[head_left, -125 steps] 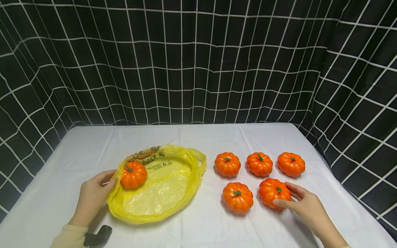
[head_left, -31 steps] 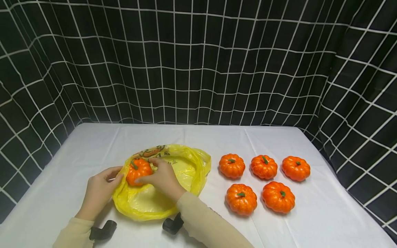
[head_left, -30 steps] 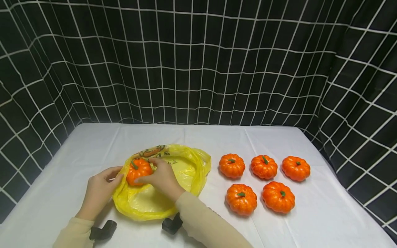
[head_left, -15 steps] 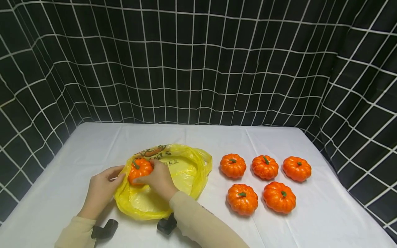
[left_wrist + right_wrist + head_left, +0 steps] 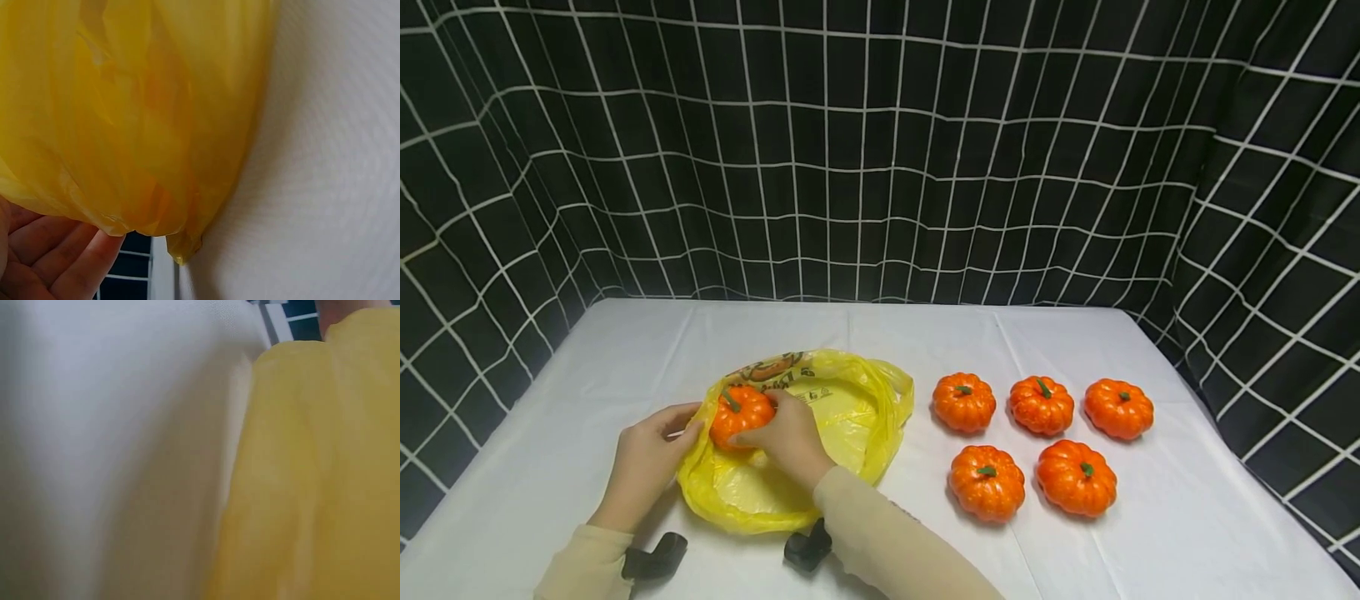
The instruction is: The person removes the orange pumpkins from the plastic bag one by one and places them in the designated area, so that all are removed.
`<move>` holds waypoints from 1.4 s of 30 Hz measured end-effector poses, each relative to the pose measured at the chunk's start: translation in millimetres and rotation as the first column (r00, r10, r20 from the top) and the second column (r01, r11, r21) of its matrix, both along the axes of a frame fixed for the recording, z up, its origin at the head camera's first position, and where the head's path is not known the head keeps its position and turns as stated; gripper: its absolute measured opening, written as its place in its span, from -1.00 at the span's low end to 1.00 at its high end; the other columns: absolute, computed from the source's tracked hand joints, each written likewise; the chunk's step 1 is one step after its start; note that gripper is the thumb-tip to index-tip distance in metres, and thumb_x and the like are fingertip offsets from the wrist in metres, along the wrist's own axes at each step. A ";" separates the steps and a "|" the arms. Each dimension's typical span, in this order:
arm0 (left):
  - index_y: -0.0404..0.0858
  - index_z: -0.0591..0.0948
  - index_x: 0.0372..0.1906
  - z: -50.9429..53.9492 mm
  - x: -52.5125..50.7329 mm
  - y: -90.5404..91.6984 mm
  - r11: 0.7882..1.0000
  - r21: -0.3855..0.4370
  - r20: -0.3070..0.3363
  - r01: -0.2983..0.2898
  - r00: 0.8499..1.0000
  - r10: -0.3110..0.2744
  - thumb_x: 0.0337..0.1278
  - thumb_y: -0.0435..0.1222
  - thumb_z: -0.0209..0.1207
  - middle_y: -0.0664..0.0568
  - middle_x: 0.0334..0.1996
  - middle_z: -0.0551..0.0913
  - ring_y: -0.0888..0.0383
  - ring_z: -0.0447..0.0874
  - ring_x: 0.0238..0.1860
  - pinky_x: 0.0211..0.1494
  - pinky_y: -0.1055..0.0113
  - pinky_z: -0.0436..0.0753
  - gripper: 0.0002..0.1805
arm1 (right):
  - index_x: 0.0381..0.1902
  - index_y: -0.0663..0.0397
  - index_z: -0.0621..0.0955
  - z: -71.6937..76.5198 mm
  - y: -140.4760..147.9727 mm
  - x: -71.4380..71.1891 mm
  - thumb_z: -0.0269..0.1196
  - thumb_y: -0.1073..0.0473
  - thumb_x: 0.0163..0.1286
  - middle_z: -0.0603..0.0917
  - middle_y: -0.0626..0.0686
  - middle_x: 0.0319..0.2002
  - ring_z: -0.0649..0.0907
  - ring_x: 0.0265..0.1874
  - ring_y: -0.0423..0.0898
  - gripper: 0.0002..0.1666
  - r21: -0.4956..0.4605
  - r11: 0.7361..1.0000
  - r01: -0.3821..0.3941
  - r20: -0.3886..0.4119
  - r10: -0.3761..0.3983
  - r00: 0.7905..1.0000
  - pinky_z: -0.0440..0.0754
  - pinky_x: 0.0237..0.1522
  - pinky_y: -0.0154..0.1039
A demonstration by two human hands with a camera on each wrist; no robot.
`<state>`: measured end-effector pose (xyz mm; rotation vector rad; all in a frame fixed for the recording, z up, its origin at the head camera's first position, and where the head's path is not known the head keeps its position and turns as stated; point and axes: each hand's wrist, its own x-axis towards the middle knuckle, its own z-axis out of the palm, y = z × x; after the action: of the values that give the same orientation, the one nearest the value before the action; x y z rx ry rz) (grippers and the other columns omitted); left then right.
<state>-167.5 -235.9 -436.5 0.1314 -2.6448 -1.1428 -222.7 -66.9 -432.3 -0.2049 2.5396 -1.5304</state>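
A small orange pumpkin (image 5: 741,414) with a green stem sits at the left inside of an open yellow plastic bag (image 5: 850,433). My right hand (image 5: 790,437) reaches over the bag's near rim and grips this pumpkin, thumb on the near side and fingers on the far right side. My left hand (image 5: 651,454) pinches the bag's left edge beside the pumpkin. In the left wrist view, the fingers (image 5: 87,265) lie behind the yellow film, and orange shows through it. The right wrist view shows mostly the bag's outer side (image 5: 312,469); the right hand's grip is hidden there.
Several more orange pumpkins stand right of the bag: three in a back row, with the middle one (image 5: 1041,406) among them, and two in front (image 5: 987,483). A white cloth (image 5: 1187,517) covers the table. Black gridded curtains (image 5: 865,167) hang behind and at both sides.
My right hand has left the front-right pumpkin, which stays on the table, and moved left to the pumpkin in the bag. Lately that pumpkin shifts only slightly. The left hand stays at the bag.
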 end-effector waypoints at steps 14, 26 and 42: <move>-0.34 0.62 0.17 -1.2 1.7 -1.8 1.000 -0.021 0.004 -0.007 1.000 0.007 0.35 -0.28 0.16 -0.28 0.06 0.70 -0.26 0.67 0.12 0.20 -0.11 0.64 -0.64 | 0.30 0.29 0.47 27.2 64.5 24.1 0.58 0.16 -0.01 0.62 0.24 0.21 0.61 0.20 0.12 -0.09 -0.089 0.993 -0.083 -0.046 0.079 0.996 0.64 0.25 -0.03; -0.34 0.61 0.18 0.1 2.0 2.8 1.000 -0.023 0.024 -0.021 0.999 0.021 0.36 -0.27 0.16 -0.29 0.10 0.68 -0.27 0.68 0.11 0.14 -0.07 0.69 -0.63 | 0.27 0.29 0.51 57.6 149.0 50.3 0.60 0.23 -0.06 0.63 0.24 0.19 0.62 0.21 0.11 -0.10 -0.193 0.981 0.000 -0.085 -0.017 0.996 0.70 0.13 -0.17; -0.33 0.58 0.22 3.6 1.8 4.0 1.000 -0.019 0.072 -0.021 0.997 0.023 0.38 -0.26 0.13 -0.29 0.15 0.64 -0.28 0.63 0.16 0.20 -0.11 0.65 -0.60 | 0.44 0.07 0.37 87.7 272.1 81.7 0.55 0.04 0.07 0.48 0.23 0.36 0.69 0.08 -0.03 0.01 -0.040 0.972 0.230 0.001 -0.230 0.973 0.76 -0.12 -0.36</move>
<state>-165.7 -231.9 -432.9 0.2019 -2.7089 -1.1278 -140.9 205.2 -344.7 0.0856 2.6136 -1.6612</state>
